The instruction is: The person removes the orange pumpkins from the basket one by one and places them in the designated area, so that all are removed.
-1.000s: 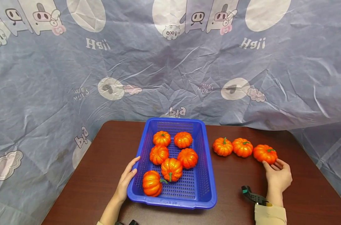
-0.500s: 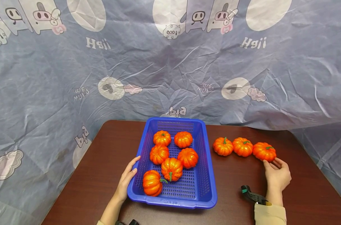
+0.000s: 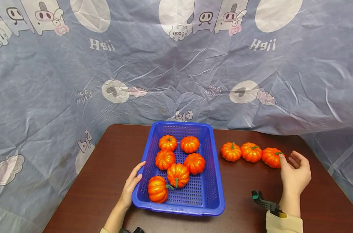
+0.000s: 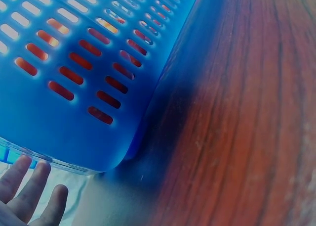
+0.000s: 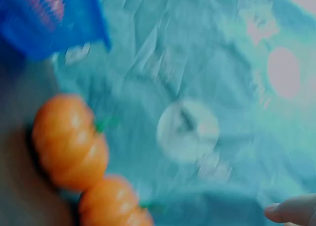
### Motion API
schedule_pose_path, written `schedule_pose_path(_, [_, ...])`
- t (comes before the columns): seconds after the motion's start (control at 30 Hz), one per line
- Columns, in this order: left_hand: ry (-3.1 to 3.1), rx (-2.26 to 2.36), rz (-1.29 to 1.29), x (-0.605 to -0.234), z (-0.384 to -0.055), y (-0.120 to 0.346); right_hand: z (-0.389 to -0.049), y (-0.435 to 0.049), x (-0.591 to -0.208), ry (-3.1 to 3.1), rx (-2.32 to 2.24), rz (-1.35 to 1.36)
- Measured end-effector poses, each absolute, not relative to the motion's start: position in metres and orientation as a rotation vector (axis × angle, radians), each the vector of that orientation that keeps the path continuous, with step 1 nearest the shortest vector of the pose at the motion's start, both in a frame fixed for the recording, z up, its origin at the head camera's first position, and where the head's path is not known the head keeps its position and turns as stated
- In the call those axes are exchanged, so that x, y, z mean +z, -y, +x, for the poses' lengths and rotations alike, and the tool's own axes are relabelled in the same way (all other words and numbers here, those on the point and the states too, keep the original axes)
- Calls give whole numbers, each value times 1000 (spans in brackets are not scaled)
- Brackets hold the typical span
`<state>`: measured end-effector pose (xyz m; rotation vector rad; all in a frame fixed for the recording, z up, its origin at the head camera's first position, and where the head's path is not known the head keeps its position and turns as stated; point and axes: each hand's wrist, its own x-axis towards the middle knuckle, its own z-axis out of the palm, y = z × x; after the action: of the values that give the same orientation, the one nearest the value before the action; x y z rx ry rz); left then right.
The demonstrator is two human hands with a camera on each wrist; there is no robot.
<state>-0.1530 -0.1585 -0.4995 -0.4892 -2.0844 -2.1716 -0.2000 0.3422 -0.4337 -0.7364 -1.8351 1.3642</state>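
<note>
My left hand (image 3: 130,189) rests against the left side of a blue perforated plastic basket (image 3: 218,194), its fingertips touching the rim. In the left wrist view, its extended fingers (image 4: 32,189) touch the basket's outer wall (image 4: 64,122). Several small orange pumpkins sit inside, including a tipped pumpkin (image 3: 157,189) near the front. To the right, a row of three pumpkins lies on the table: a left pumpkin (image 3: 230,152), a middle pumpkin (image 3: 251,152) and a right pumpkin (image 3: 271,158). Beside the right one is my right hand (image 3: 296,173), fingers loosely bent and holding nothing.
The dark brown wooden table (image 3: 240,191) extends on both sides of the basket. A grey-blue printed cloth (image 3: 176,71) hangs behind its back edge. On the right wrist sits a black camera mount (image 3: 265,204). The right wrist view is blurred.
The right hand nudged the right pumpkin slightly left toward the middle one, then let go and lifted away to the right. The left hand and basket have stayed put.
</note>
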Motion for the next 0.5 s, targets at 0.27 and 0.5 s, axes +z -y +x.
schedule_pose_path(0.27, [2078,-2180,-503,-498,-153,158,-191,-299,-397,1765,1622,-395])
schedule_pose_path(0.5, [2060,-2186,-531,-497,-152,157,-190,-257,-382,1897,1666,-107])
